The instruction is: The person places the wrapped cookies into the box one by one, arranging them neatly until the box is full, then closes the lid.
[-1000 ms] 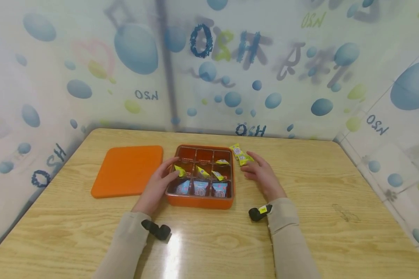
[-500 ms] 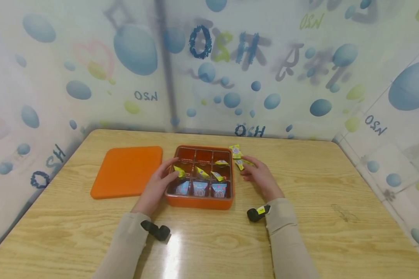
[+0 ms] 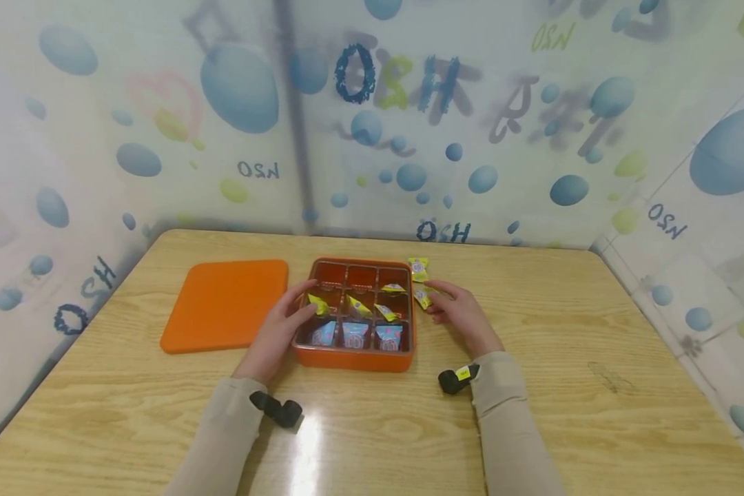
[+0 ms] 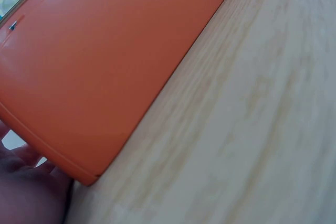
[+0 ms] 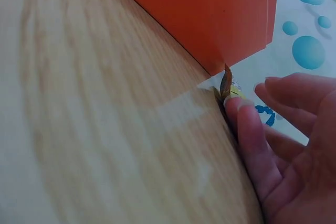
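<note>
An orange box [image 3: 355,359] with a divided tray stands mid-table. Yellow sachets [image 3: 359,305] lie in its middle row, one more in the back right compartment, and blue sachets [image 3: 355,335] in the front row. My left hand [image 3: 279,334] rests against the box's left side, fingers spread over the rim; in the left wrist view its fingers [image 4: 26,156] lie along the box wall. To the right of the box, my right hand [image 3: 465,315] touches a loose yellow sachet [image 3: 423,298] with its fingertips; in the right wrist view another finger stands apart from that sachet [image 5: 226,83].
An orange lid [image 3: 226,305] lies flat on the table to the left of the box. Another yellow sachet [image 3: 418,269] lies by the box's back right corner. A patterned wall [image 3: 372,172] rises behind the wooden table [image 3: 372,427].
My right hand has moved slightly left, and the yellow sachet at its fingertips has shifted left and nearer, towards the box's right side. The left hand stays in place.
</note>
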Demonstrator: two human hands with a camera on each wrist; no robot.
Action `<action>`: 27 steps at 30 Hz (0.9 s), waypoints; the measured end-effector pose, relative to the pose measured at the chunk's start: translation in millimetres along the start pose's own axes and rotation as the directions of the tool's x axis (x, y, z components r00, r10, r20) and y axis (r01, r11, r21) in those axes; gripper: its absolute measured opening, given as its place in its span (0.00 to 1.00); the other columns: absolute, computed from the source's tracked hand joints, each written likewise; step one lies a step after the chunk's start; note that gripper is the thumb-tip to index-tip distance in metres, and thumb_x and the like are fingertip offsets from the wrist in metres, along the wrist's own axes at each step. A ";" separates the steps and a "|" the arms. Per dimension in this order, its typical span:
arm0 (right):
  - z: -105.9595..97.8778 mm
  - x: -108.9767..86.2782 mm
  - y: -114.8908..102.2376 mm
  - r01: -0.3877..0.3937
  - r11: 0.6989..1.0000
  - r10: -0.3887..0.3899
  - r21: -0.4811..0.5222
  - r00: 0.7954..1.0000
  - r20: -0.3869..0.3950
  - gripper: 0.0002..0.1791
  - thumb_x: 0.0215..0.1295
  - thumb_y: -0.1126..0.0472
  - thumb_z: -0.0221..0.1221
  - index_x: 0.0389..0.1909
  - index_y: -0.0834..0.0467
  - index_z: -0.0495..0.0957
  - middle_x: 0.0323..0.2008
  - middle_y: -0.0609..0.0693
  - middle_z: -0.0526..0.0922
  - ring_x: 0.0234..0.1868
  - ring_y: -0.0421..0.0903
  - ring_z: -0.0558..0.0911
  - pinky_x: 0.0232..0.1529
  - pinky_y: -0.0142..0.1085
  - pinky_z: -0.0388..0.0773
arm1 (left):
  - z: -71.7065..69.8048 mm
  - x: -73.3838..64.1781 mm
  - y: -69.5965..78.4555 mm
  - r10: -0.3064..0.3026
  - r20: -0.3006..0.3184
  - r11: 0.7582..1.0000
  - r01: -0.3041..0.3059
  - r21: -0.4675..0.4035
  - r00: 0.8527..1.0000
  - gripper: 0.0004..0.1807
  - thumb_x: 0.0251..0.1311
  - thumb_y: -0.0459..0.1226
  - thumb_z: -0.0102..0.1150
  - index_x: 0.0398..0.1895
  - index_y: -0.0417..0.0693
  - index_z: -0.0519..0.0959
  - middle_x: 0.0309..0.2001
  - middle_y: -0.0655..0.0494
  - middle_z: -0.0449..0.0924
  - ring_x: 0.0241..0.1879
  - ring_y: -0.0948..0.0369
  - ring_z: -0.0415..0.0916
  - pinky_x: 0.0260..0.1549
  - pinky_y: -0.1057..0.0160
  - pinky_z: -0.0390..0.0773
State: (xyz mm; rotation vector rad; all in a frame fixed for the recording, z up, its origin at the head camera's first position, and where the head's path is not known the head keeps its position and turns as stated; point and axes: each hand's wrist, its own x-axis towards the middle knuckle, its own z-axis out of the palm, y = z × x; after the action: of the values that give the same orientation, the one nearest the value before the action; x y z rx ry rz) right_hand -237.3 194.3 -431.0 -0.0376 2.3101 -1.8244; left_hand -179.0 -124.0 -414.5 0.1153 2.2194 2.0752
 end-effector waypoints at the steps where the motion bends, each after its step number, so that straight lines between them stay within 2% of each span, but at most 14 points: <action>1: 0.2 0.1 -0.1 0.003 1.000 -0.003 -0.001 1.000 0.001 0.19 0.64 0.59 0.51 0.56 0.55 0.70 0.40 0.60 0.76 0.34 0.47 0.77 0.33 0.35 0.77 | 0.4 -1.3 2.2 -0.002 0.002 1.000 0.002 0.002 1.000 0.26 0.62 0.41 0.49 0.64 0.55 0.61 0.67 0.61 0.50 0.67 0.55 0.40 0.61 0.47 0.46; 6: 1.2 2.0 2.3 0.007 0.999 -0.007 -0.050 1.000 -0.007 0.18 0.61 0.61 0.53 0.54 0.55 0.73 0.39 0.58 0.77 0.30 0.46 0.77 0.32 0.36 0.77 | 0.6 -2.2 2.7 0.001 -0.004 1.000 -0.001 0.003 1.000 0.25 0.62 0.41 0.49 0.64 0.54 0.61 0.67 0.61 0.51 0.67 0.55 0.41 0.61 0.47 0.46; 12: 2.4 1.8 2.7 0.002 0.992 -0.002 -0.125 1.000 -0.003 0.22 0.57 0.62 0.58 0.54 0.53 0.72 0.51 0.52 0.72 0.29 0.47 0.77 0.31 0.36 0.77 | 0.3 -3.0 2.6 -0.013 -0.006 1.000 0.013 0.011 1.000 0.25 0.62 0.41 0.49 0.63 0.56 0.61 0.67 0.61 0.51 0.67 0.55 0.41 0.61 0.47 0.46; 18: 3.0 2.0 1.0 0.009 0.981 -0.009 -0.195 1.000 0.002 0.23 0.58 0.59 0.57 0.56 0.53 0.69 0.53 0.52 0.71 0.28 0.47 0.77 0.32 0.37 0.76 | 0.6 -3.0 3.3 -0.015 -0.007 1.000 0.015 0.013 1.000 0.25 0.62 0.41 0.49 0.64 0.55 0.61 0.67 0.60 0.50 0.67 0.55 0.41 0.61 0.47 0.48; 23: 4.1 1.1 -0.1 0.041 0.955 -0.041 -0.292 0.999 0.008 0.24 0.58 0.58 0.58 0.57 0.53 0.68 0.56 0.52 0.67 0.33 0.47 0.77 0.34 0.36 0.76 | -1.2 0.3 -2.5 -0.008 -0.003 1.000 0.008 0.002 1.000 0.25 0.62 0.43 0.50 0.63 0.57 0.61 0.67 0.62 0.51 0.67 0.55 0.41 0.61 0.46 0.47; 27: 4.9 0.4 -0.5 0.050 0.945 -0.052 -0.324 0.999 0.002 0.25 0.57 0.58 0.59 0.57 0.54 0.68 0.57 0.53 0.64 0.40 0.47 0.75 0.37 0.36 0.76 | -3.9 7.5 -14.5 -0.004 -0.011 1.000 0.004 0.006 1.000 0.25 0.59 0.47 0.52 0.62 0.62 0.63 0.66 0.67 0.52 0.67 0.57 0.42 0.61 0.46 0.47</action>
State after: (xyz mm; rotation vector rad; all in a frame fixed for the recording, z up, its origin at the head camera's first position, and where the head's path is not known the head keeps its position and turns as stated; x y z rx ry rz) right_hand -236.9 189.4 -431.6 -0.1409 2.6111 -1.4460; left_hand -186.7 -128.0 -428.9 0.0995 2.2306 2.0719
